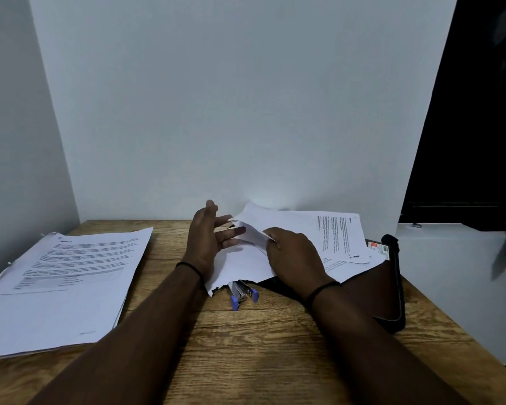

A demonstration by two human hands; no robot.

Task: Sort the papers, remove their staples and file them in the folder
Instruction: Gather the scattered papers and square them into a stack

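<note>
Head view: on the brown wood-grain desk point(246, 346), the right hand point(292, 255) pinches the lifted edge of a loose white printed sheet point(246, 258), while the left hand point(208, 238) stands beside it, fingers spread and relaxed, touching the sheet. Further white papers point(319, 229) lie across a dark brown folder point(377, 290). A blue-and-silver stapler point(241, 293) protrudes from under the sheet. A thick stack of white printed papers point(62, 282) lies at the left.

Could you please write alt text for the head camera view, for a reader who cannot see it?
A person's right hand pinches a sheet from loose papers lying on a dark folder, while the open left hand steadies them. A stapler pokes out beneath them, and a second paper stack lies to the left on the wooden desk.
</note>
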